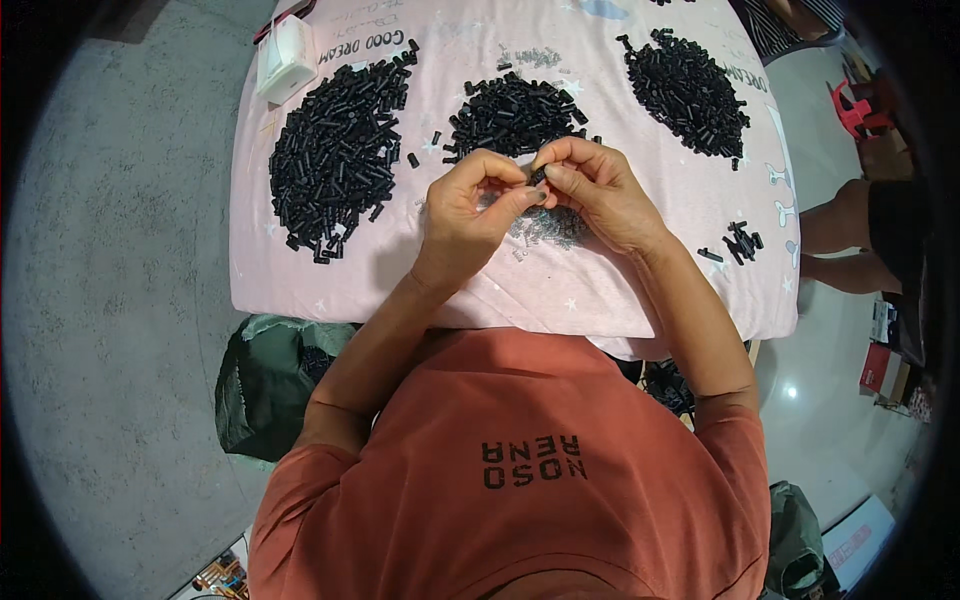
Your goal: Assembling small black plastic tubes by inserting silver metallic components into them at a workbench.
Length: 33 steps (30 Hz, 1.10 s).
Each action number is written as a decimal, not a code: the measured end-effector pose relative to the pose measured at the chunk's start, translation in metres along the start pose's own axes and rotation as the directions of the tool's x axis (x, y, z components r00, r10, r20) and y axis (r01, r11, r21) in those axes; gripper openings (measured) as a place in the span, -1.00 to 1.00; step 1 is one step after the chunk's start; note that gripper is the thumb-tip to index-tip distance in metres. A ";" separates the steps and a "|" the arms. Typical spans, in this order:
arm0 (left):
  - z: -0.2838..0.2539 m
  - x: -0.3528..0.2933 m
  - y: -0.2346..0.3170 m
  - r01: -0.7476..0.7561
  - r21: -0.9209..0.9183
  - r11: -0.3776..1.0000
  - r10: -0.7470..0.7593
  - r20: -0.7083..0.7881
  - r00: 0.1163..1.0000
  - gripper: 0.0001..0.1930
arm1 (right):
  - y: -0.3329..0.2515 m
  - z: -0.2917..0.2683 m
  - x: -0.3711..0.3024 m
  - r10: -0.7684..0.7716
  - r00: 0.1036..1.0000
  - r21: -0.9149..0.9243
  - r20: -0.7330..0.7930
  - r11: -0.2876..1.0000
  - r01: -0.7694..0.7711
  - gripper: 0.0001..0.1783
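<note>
My left hand and my right hand meet over the middle of the table, fingertips pinched together. Between them is a small black cylindrical piece, mostly covered by the fingers; both hands grip it. Just beyond the hands lies a heap of black cylindrical pieces. Below the fingers, a scatter of small clear or silvery pieces is spread on the cloth, partly hidden by the hands.
A larger black heap lies at left, another at far right. Several loose black pieces sit near the right edge. A white tissue pack stands far left on the pink cloth. A green bag is below the table at left.
</note>
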<state>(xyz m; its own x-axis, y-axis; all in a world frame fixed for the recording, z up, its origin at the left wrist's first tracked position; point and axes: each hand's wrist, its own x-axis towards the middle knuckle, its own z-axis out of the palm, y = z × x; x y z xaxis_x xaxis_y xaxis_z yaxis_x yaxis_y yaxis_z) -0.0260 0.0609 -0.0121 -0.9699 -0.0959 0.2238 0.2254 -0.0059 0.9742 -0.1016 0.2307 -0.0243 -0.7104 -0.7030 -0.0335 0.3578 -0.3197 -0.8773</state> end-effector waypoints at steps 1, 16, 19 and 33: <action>-0.003 0.000 -0.001 -0.004 0.113 0.994 0.003 0.015 1.000 -0.87 | -0.001 0.000 0.000 0.007 1.000 -0.003 0.000 1.000 -0.007 -0.84; -0.006 0.010 0.032 -0.176 0.479 0.860 0.070 0.230 0.971 -0.69 | -0.005 0.001 0.000 -0.008 0.998 -0.078 0.055 0.997 0.012 -0.79; -0.007 0.009 0.028 -0.177 0.493 0.852 0.075 0.221 0.972 -0.70 | -0.007 0.004 -0.001 -0.012 0.998 -0.067 0.065 0.998 0.016 -0.75; 0.002 0.007 0.027 -0.275 0.519 0.809 0.215 0.175 0.961 -0.75 | -0.004 -0.003 0.000 0.030 0.996 0.027 0.085 0.999 -0.032 -0.80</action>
<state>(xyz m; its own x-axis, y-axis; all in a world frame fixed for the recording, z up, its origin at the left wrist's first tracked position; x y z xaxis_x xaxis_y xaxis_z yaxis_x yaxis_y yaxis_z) -0.0272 0.0625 0.0160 -0.8996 0.0803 0.4292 0.4015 0.5386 0.7408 -0.1047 0.2339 -0.0221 -0.6451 -0.7638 -0.0191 0.3968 -0.3137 -0.8626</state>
